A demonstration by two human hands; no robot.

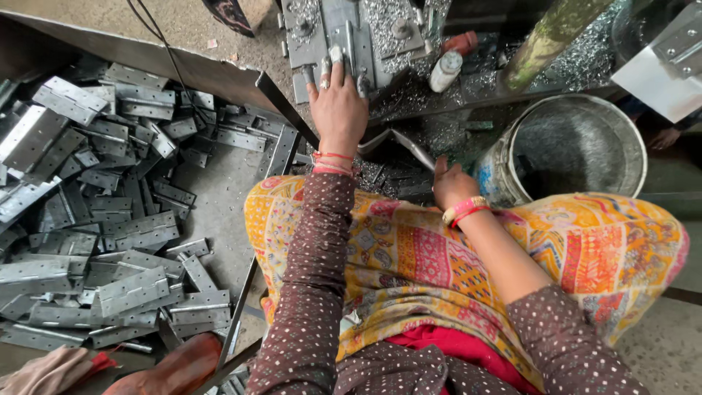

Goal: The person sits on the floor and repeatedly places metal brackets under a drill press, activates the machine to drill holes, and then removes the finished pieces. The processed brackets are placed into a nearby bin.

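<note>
A heap of grey metal hinges (pixel 110 219), too many to count, fills the tray left of the knees; one steel bucket (pixel 567 150) stands right. The left hand (pixel 338 110) lies flat, fingers spread, on a hinge plate (pixel 329 36) at the machine: stiff, heavy, probably sharp-edged, best gripped by its long sides. The right hand (pixel 452 184) seems curled around a bent strip (pixel 409 146), though its fingers are hidden.

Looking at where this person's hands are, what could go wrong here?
The left hand rests on the metal fixture, so fingers might get pinched. The right hand grips a bent metal strip whose edge could cut. Loose hinges piled alongside and metal shavings could scratch bare skin.
</note>
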